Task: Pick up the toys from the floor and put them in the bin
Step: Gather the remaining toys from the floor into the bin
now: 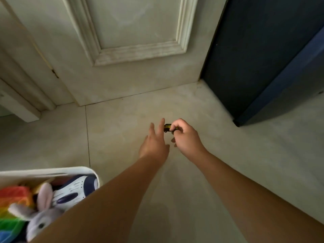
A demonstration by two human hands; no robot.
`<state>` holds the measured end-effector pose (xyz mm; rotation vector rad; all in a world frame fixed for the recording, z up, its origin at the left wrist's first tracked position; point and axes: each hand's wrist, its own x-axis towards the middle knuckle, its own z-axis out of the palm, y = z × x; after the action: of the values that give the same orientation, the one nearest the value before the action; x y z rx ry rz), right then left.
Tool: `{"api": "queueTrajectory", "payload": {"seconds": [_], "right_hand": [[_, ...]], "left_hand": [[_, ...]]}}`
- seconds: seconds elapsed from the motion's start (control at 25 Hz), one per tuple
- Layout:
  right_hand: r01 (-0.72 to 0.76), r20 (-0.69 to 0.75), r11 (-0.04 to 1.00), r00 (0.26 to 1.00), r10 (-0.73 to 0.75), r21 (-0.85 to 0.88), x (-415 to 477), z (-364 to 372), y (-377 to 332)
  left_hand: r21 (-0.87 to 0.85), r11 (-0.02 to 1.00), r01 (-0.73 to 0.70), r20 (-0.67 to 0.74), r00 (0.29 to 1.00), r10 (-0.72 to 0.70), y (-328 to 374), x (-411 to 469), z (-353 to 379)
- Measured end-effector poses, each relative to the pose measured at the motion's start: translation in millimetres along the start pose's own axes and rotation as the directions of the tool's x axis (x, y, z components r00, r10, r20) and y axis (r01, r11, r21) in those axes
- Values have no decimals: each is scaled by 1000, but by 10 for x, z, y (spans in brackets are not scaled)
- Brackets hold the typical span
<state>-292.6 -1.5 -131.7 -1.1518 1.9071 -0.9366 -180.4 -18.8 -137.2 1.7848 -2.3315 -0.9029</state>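
Head view: right hand pinches toy car; left hand spread.

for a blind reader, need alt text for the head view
A person's right hand pinches a small yellow and black toy car over a pale tiled floor, with the open left hand beside it. At lower left, a white bin holds a grey plush rabbit, a rainbow toy and a blue and white toy.
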Motion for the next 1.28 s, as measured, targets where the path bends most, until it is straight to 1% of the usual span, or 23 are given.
{"api": "queueTrajectory", "payload": {"seconds": [0.08,0.16,0.28,0.36,0.4,0.48,0.52,0.6,0.64,0.68,0.76,0.8,0.84,0.88,0.92,0.96,1.0,1.04,1.08,1.12,1.16,1.2,1.28], "right_hand": [[5,53,1000,999,-6,30,-301,-60,-230],[17,122,998,992,-25,67,-626,-66,-591],[46,226,993,972,-70,109,-1164,60,-1179],[70,305,985,945,-116,158,-1650,232,-1509],[74,333,982,934,-129,172,-1894,330,-1611],[86,366,986,921,-134,142,-2320,547,-1671],[83,383,990,916,-119,110,-2510,665,-1646],[26,439,998,897,-52,63,-2782,848,-1540],[-9,486,999,874,-12,40,-2889,918,-1481],[-35,545,999,838,25,8,-2981,965,-1435],[-21,694,996,716,78,-90,-3193,1038,-1366],[33,749,988,657,90,-148,-3273,1074,-1338],[106,778,975,622,88,-195,-3339,1112,-1312],[198,774,955,632,49,-223,-3379,1154,-1277],[293,727,927,686,-32,-235,-3402,1189,-1259],[379,626,891,765,-151,-248,-3387,1209,-1252],[450,475,844,834,-281,-292,-3350,1208,-1257],[478,315,794,871,-376,-375,-3285,1188,-1262],[444,195,768,895,-401,-462,-3214,1156,-1275],[361,125,772,928,-350,-523,-3131,1130,-1268],[251,97,801,967,-237,-544,-3061,1105,-1262],[142,105,839,989,-102,-525,-2986,1101,-1232],[-43,143,878,982,126,-477,-2919,1144,-1161]], "left_hand": [[-9,998,-63,-57,996,62,-3,-251,-268],[-45,996,-80,-129,989,74,-77,-613,-621],[-88,994,-63,-257,966,39,-321,-1328,-1149],[-162,985,-58,-343,940,-1,-546,-1913,-1446],[-202,978,-50,-356,934,-25,-653,-2179,-1532],[-254,967,-14,-326,942,-72,-882,-2650,-1598],[-272,962,17,-279,955,-96,-1008,-2863,-1590],[-317,944,90,-131,982,-138,-1227,-3173,-1521],[-346,929,134,-53,985,-161,-1326,-3299,-1479],[-374,912,171,6,983,-182,-1413,-3397,-1449],[-405,889,215,49,976,-214,-1576,-3571,-1404],[-397,890,223,52,974,-221,-1635,-3625,-1391],[-384,896,222,50,974,-220,-1676,-3671,-1384],[-374,902,214,39,976,-215,-1699,-3704,-1373],[-374,905,202,13,977,-212,-1704,-3739,-1371],[-372,908,193,-26,975,-219,-1702,-3766,-1374],[-360,913,192,-75,969,-233,-1697,-3792,-1393],[-340,918,203,-127,958,-259,-1710,-3814,-1421],[-318,921,225,-166,943,-288,-1742,-3833,-1455],[-291,921,258,-181,931,-318,-1791,-3857,-1489],[-254,922,294,-171,924,-341,-1841,-3883,-1518],[-214,921,326,-139,923,-359,-1899,-3904,-1530],[-177,916,360,-61,925,-375,-1977,-3932,-1524]]}}
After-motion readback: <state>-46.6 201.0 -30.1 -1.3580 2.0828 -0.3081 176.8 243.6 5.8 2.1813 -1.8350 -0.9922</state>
